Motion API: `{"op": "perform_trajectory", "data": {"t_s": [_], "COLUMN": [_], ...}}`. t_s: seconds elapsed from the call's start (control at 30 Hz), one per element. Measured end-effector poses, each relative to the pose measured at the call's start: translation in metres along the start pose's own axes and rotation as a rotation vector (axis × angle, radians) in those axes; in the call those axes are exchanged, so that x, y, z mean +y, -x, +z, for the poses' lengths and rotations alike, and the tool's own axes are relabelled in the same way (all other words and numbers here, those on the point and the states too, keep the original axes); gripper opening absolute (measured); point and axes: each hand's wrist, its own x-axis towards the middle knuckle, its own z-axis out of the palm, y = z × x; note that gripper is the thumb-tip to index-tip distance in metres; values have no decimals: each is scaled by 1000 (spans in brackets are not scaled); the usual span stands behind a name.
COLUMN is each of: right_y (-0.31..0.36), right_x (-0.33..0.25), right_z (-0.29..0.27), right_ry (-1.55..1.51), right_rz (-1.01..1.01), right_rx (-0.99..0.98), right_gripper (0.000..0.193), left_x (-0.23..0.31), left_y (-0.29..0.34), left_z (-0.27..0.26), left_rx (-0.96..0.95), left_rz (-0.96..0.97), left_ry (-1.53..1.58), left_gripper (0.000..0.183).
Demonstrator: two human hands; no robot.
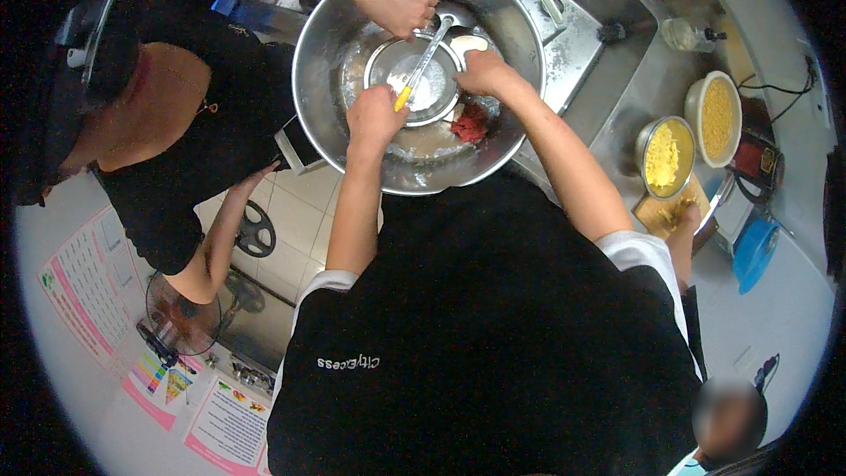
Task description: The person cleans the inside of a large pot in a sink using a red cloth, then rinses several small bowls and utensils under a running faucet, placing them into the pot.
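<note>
A wide steel basin (pixel 315 115) stands in front of me, with a smaller metal bowl (pixel 374 60) inside it. My left hand (pixel 376 116) is closed at the small bowl's near left rim. Right beside its fingers is the yellow end of a long metal utensil (pixel 425 67), which slants across the bowl; whether I touch it cannot be made out. My right hand (pixel 486 73) is closed at the bowl's right rim. A pale rounded piece (pixel 469 43) shows just beyond it. Red paste-like food (pixel 471 123) lies in the basin, nearer me. A co-worker's closed hand (pixel 398 2) reaches over the far rim.
The co-worker (pixel 167 167) stands close on the left. On the right counter are a bowl of yellow pieces (pixel 663 159), a tub of yellow grains (pixel 718 119) and a cutting board (pixel 656 214), where another person's hand (pixel 683 227) and a knife (pixel 714 204) show.
</note>
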Motion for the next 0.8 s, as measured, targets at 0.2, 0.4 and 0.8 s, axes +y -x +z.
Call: {"op": "perform_trajectory", "data": {"t_s": [0.2,0.4,0.8], "right_y": [-40,3,146], "right_x": [15,7,43], "right_z": [34,18,-43], "right_ry": [-123,36,-652], "right_rz": [84,57,-244], "right_rx": [-95,-235,445], "right_gripper": [45,47,15], "left_x": [2,12,-1], "left_y": [-2,5,50], "left_z": [0,-15,-41], "left_rx": [-44,114,413], "left_rz": [-94,-39,202], "left_ry": [-38,46,98], "left_gripper": [22,20,18]}}
